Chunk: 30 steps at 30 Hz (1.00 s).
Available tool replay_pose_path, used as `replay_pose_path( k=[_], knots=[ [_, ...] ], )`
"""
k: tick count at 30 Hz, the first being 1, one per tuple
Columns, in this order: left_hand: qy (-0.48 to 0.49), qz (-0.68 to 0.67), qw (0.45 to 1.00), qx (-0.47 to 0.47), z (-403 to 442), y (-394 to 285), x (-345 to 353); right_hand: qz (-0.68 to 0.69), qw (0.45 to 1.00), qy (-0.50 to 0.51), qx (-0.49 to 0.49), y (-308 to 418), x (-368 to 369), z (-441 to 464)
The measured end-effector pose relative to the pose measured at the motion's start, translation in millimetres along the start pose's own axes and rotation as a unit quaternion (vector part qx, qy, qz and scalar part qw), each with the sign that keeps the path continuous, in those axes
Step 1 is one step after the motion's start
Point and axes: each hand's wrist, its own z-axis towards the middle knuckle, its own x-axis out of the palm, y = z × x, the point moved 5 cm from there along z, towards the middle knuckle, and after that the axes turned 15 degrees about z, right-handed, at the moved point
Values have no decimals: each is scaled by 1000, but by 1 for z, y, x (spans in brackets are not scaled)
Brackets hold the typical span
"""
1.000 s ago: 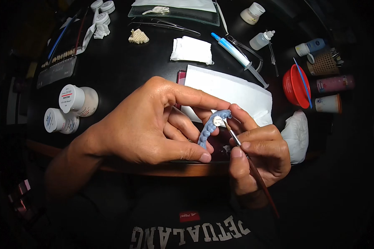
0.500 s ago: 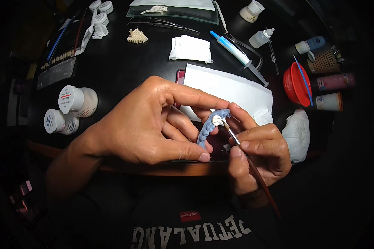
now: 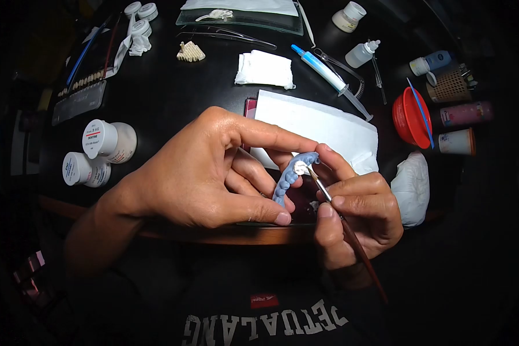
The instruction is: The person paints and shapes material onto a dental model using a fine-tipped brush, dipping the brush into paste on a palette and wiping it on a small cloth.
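Observation:
A blue-grey dental model (image 3: 282,186), a curved row of teeth, is gripped between the fingers of my left hand (image 3: 199,176). One spot near its upper end carries a white lump of paste-like material (image 3: 300,167). My right hand (image 3: 366,210) pinches a thin paintbrush (image 3: 352,235) with a dark red handle and silver ferrule. The brush tip meets the edge of the white lump. My right index fingertip is beside the model's upper end, close to my left index fingertip. Part of the model is hidden behind my left fingers.
Behind my hands lie white paper (image 3: 323,124) and a folded white cloth (image 3: 264,69). White jars (image 3: 118,141) stand at left. A blue-tipped syringe (image 3: 328,75), a dropper bottle (image 3: 362,54) and a red bowl (image 3: 408,120) are at right. A glass slab (image 3: 248,23) lies at the back.
Almost nothing differs. The brush handle has tilted very slightly, and its tip stays at the white lump. My left hand and the dental model hold their position.

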Motion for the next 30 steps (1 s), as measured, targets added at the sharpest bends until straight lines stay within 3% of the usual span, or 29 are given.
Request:
replay_pose_path(
  k=[30],
  knots=[
    [9, -3, 1000, 5, 0, -1, 1, -12, 1000, 3, 0, 1, 0, -1]
  ],
)
